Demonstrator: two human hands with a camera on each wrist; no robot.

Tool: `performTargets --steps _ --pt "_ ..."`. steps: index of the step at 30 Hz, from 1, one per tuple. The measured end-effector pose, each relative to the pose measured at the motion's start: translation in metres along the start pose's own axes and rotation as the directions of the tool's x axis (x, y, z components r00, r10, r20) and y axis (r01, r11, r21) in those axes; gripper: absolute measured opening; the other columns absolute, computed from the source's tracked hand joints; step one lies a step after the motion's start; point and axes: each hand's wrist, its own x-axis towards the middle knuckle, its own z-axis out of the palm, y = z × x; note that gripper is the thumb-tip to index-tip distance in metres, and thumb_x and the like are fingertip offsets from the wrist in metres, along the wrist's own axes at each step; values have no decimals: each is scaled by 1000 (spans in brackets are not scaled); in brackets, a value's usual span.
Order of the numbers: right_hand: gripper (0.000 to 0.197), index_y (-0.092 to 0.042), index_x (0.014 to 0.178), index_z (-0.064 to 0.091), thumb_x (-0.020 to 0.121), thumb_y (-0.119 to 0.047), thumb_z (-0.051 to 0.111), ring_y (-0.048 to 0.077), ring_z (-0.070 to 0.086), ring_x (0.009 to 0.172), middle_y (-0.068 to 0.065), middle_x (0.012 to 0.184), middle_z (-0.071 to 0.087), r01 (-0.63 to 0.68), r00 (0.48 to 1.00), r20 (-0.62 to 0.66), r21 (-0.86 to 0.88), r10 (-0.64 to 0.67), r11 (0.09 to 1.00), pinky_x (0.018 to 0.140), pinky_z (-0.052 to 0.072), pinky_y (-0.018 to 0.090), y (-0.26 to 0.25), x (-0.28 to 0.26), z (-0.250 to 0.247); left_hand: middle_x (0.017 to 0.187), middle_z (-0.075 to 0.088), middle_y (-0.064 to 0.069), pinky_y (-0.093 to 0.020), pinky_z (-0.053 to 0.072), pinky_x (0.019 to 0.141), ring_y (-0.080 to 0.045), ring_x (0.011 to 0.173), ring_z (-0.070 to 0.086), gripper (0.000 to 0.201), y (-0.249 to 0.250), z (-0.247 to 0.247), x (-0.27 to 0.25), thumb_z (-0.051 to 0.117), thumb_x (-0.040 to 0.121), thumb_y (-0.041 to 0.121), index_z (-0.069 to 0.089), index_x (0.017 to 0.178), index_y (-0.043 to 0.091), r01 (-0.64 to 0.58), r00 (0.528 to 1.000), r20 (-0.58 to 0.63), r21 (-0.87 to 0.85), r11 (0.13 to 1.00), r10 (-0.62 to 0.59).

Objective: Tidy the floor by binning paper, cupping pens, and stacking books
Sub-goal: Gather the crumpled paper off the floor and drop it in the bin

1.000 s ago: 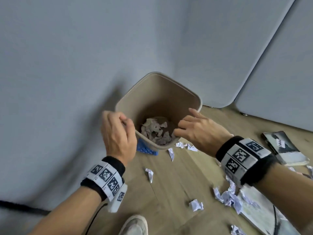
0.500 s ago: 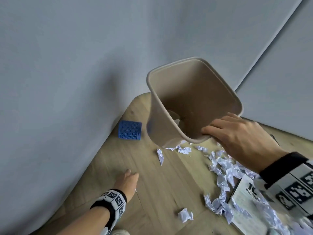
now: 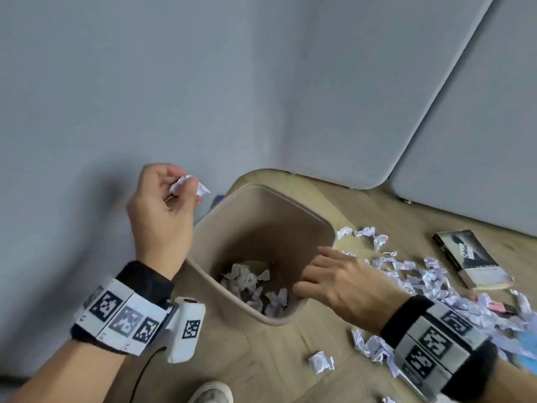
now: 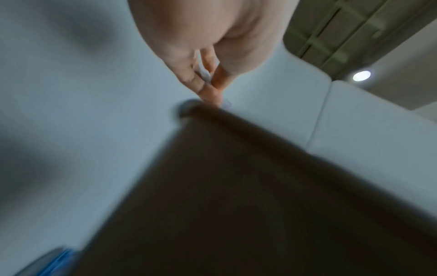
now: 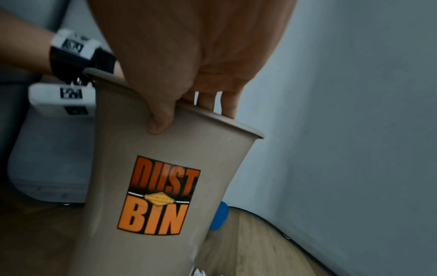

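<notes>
The beige bin [image 3: 302, 225] stood on the wooden floor [image 3: 273, 356] with its long axis leaning, mouth tipped up toward the camera and base angled toward the grey wall [image 3: 174, 82]; its "DUST BIN" label [image 5: 158, 196] faced the right wrist camera. The right hand [image 3: 340, 279] gripped the bin's near rim, thumb outside and fingers [image 5: 228, 104] hooked inside. The left hand [image 3: 162, 207], raised left of the bin's rim, pinched a crumpled paper ball [image 3: 189, 184] in curled fingers. Crumpled scraps [image 3: 255, 289] lay in the bin's bottom, more scraps [image 3: 412, 274] right of the bin, a book [image 3: 470, 260] beyond them. Half a second earlier the bin was tilted higher, and the left hand was low near the floor.
</notes>
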Motion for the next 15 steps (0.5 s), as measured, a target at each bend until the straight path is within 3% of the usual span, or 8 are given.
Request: performTargets --steps 2,3,5,7,9,10,12,15 --pt "26 -28 89 59 85 -12 38 19 59 72 -6 75 57 24 999 -32 30 -23 999 87 53 39 -4 15 8 78 70 -3 -27 54 65 -15 71 69 11 20 4 -5 66 88 12 58 89 18 -69 976 215 144 987 36" --pt "28 -27 90 60 85 -12 36 20 60 73 -5 76 57 32 998 -47 50 -30 998 88 53 40 -5 22 12 77 69 3 -24 52 61 -10 69 67 10 22 6 -10 68 87 14 60 87 20 -123 934 357 258 958 24" --pt "27 -24 99 60 89 -15 36 21 62 84 -2 85 60 26 998 -58 83 -21 996 94 50 45 -6 32 18 77 66 10 -23 46 59 -4 68 61 8 19 12 -20 68 85 20 63 85 26 -254 794 601 463 849 -90" --pt "26 -22 115 57 90 -24 50 23 60 106 2 105 62 -29 995 -93 128 41 991 102 45 49 -4 35 19 93 66 10 -28 46 72 -8 84 60 10 19 20 -31 67 86 28 67 96 29 -373 678 701 589 717 -223" --pt "50 -20 128 52 83 -33 67 24 55 120 5 125 57 -166 971 -129 231 199 959 105 41 51 4 24 19 106 63 8 -29 47 80 -14 97 59 20 23 30 -42 63 89 36 66 107 27 -442 690 700 611 657 -187" --pt "56 -19 131 50 80 -33 70 25 55 119 5 129 55 -247 946 -138 280 294 928 104 43 50 11 14 19 104 62 8 -28 47 77 -14 94 59 19 29 36 -48 62 89 35 66 105 26 -452 721 686 576 681 -102" --pt "53 -15 128 52 81 -28 70 27 58 109 6 125 56 -377 893 -120 330 434 866 93 49 45 23 -18 28 91 61 10 -28 47 68 -13 81 61 10 48 54 -63 64 87 31 65 93 24 -467 715 697 430 773 44" --pt "39 -12 119 57 84 -26 67 30 61 99 8 114 59 -552 827 104 331 552 765 79 52 40 24 -81 52 78 59 10 -27 46 66 -8 66 56 9 58 95 -100 63 86 29 62 83 20 -441 564 824 244 864 55"
